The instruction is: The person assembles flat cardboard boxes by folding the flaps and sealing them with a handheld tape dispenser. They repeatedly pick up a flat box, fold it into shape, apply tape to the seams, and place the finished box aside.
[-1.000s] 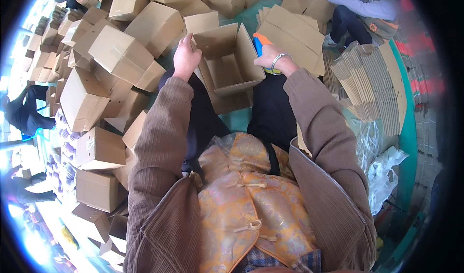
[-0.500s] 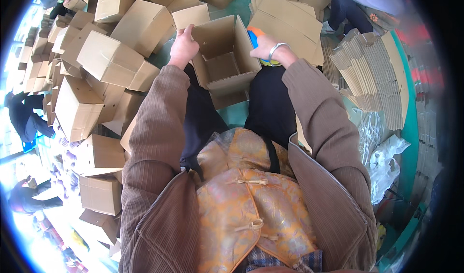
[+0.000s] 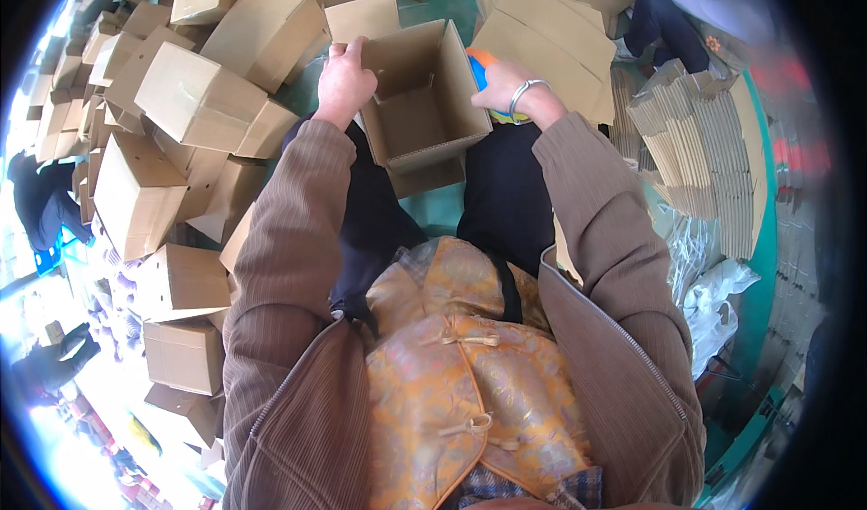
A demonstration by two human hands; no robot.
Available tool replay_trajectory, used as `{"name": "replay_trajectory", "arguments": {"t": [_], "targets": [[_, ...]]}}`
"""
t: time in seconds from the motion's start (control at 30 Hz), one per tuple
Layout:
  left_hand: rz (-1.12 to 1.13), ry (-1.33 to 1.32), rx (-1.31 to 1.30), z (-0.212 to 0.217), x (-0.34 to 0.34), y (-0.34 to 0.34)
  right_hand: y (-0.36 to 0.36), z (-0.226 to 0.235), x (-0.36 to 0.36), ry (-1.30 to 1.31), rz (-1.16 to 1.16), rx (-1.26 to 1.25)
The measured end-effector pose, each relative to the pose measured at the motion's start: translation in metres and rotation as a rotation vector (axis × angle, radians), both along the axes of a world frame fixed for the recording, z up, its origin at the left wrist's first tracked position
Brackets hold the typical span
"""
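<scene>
An open-topped cardboard box (image 3: 441,150) stands tilted between my knees, its inside bare and a flap raised at the far left. My left hand (image 3: 346,84) is closed on its left wall, near the far corner. At the right side, my right hand (image 3: 508,90), with a silver bangle at the wrist, is wrapped round an orange, blue and yellow-green tool (image 3: 478,73) that looks like a tape dispenser. Most of that tool is hidden by the fingers and the box wall. The fingertips are close to the box's right wall; whether they touch it I cannot tell.
Many made-up cardboard boxes (image 3: 194,99) are heaped on the left. Flat cardboard sheets (image 3: 546,45) lie at the far right, beside a leaning stack of folded cartons (image 3: 691,140). White plastic bags (image 3: 713,302) are at my right. Another person's leg (image 3: 664,27) shows at the far right.
The view has shifted slightly. The box is tipped a little more, and both hands keep nearly the same places on and beside it.
</scene>
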State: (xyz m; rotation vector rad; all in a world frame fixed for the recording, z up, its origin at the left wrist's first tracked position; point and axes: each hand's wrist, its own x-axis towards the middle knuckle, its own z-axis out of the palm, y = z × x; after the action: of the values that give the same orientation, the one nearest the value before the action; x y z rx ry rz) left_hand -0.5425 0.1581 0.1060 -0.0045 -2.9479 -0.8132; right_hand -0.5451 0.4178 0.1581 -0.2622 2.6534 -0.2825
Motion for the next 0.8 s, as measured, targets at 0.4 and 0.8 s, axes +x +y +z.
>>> {"name": "replay_trajectory", "arguments": {"t": [0.4,0.8], "targets": [[0.013,0.041,-0.081,0.002,0.008,0.01,0.011,0.013,0.027,0.01,-0.292,-0.386],[-0.001,0.068,-0.051,-0.005,0.004,0.008,-0.063,0.026,0.159,0.172,-0.285,-1.524]]}}
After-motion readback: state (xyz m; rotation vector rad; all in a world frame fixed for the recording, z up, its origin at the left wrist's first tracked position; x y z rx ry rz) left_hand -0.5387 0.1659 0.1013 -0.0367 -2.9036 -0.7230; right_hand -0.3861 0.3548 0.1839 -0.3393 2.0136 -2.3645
